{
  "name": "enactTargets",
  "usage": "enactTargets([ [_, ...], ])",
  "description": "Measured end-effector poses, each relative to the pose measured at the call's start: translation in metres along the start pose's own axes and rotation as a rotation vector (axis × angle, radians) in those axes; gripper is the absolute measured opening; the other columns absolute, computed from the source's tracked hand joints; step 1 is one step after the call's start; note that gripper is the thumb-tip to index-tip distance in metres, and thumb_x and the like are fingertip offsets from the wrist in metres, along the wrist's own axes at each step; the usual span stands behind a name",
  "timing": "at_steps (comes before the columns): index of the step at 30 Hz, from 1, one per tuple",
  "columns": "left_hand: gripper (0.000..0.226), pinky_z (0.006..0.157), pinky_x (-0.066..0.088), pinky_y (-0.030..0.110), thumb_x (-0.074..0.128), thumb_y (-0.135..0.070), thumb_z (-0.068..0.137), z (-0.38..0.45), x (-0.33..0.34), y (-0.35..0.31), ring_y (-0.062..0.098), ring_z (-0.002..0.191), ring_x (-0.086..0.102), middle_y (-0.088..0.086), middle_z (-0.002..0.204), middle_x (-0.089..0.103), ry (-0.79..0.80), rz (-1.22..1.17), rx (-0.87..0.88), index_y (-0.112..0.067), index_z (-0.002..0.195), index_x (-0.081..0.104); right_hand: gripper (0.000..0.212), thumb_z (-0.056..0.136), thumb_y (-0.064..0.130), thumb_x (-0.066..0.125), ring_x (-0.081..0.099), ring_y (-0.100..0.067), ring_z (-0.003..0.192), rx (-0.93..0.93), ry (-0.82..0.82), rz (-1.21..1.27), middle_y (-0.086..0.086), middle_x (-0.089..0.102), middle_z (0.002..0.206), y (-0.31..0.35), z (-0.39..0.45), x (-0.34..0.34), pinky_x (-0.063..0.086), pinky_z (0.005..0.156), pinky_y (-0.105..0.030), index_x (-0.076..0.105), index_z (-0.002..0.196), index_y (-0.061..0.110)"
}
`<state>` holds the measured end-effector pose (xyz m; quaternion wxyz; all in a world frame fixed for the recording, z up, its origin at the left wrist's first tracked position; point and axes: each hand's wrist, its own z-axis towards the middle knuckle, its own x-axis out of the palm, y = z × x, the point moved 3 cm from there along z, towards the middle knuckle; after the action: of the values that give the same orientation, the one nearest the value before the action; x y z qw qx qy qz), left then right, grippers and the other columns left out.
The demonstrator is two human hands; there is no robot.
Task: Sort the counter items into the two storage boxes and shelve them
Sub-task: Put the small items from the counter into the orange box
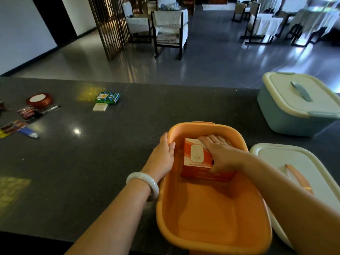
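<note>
Down at the near edge of the dark stone desk sits an open orange storage box, and both hands are busy with it. The left hand, with a pale bangle on its wrist, is closed over the box's left rim, thumb inside the wall and fingers outside. The right hand reaches into the box and grips an orange-and-white carton, fingers spread over its top and far side, thumb down its near face; the carton stands at the far end of the box, and whether it touches the bottom cannot be told. Just right of the orange box lies a cream lid with an orange handle, flat on the desk and partly under the right forearm. Farther back on the right stands a pale blue storage box with its cream lid closed. Well apart, on the left of the desk, lie the unsorted items: a green packet touching a small white pad just in front of it, a red ribbon spool, a black pen, a red wrapped packet, and a blue-and-white tube beside a flat red and yellow packet at the edge.
</note>
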<state>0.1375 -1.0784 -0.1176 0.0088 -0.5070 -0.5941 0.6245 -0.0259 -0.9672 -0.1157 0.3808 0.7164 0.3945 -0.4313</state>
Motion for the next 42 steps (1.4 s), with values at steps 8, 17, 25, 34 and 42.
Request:
enactTargets([
  [8, 0.054, 0.053, 0.036, 0.016, 0.027, -0.043, 0.103, -0.002, -0.0008, -0.001, 0.005, 0.072, 0.059, -0.011, 0.089, 0.054, 0.006, -0.001, 0.008, -0.029, 0.152, 0.011, 0.111, 0.075, 0.048, 0.075, 0.003, -0.027, 0.147, 0.007, 0.014, -0.018, 0.003, 0.005, 0.159, 0.003, -0.0032, -0.0021, 0.013, 0.117, -0.049, -0.005, 0.15, 0.03],
  [17, 0.053, 0.054, 0.04, 0.019, 0.028, -0.043, 0.103, -0.0018, -0.0002, -0.0006, 0.008, 0.073, 0.062, -0.005, 0.091, 0.059, -0.001, -0.007, 0.009, -0.03, 0.151, 0.011, 0.113, 0.074, 0.048, 0.075, 0.002, -0.026, 0.147, 0.018, 0.019, -0.03, 0.003, 0.003, 0.159, 0.001, 0.0002, 0.0011, 0.013, 0.116, -0.049, -0.007, 0.15, 0.03],
  [25, 0.053, 0.054, 0.037, 0.017, 0.027, -0.046, 0.103, 0.0035, 0.002, 0.0045, 0.003, 0.072, 0.058, -0.014, 0.087, 0.053, -0.014, -0.007, -0.004, -0.034, 0.151, 0.01, 0.112, 0.074, 0.047, 0.075, 0.001, -0.026, 0.147, 0.002, 0.019, -0.011, 0.003, 0.004, 0.159, 0.0017, -0.0012, 0.0009, 0.012, 0.117, -0.05, -0.005, 0.151, 0.03],
  [34, 0.053, 0.053, 0.036, 0.017, 0.026, -0.046, 0.103, 0.0056, 0.0027, 0.0064, 0.001, 0.071, 0.057, -0.016, 0.086, 0.051, -0.02, 0.02, -0.006, -0.033, 0.151, 0.01, 0.111, 0.075, 0.045, 0.075, 0.001, -0.026, 0.147, -0.004, 0.021, -0.018, 0.002, 0.003, 0.158, 0.0029, -0.0037, -0.0013, 0.012, 0.118, -0.049, -0.005, 0.151, 0.029],
  [42, 0.053, 0.054, 0.036, 0.017, 0.027, -0.045, 0.103, 0.0044, 0.0025, 0.005, 0.001, 0.074, 0.057, -0.017, 0.088, 0.051, -0.023, 0.008, 0.003, -0.032, 0.152, 0.012, 0.119, 0.072, 0.047, 0.076, -0.001, -0.025, 0.146, -0.006, -0.011, -0.027, 0.006, 0.0, 0.157, -0.0032, -0.0016, 0.0039, 0.014, 0.116, -0.049, -0.014, 0.149, 0.034],
])
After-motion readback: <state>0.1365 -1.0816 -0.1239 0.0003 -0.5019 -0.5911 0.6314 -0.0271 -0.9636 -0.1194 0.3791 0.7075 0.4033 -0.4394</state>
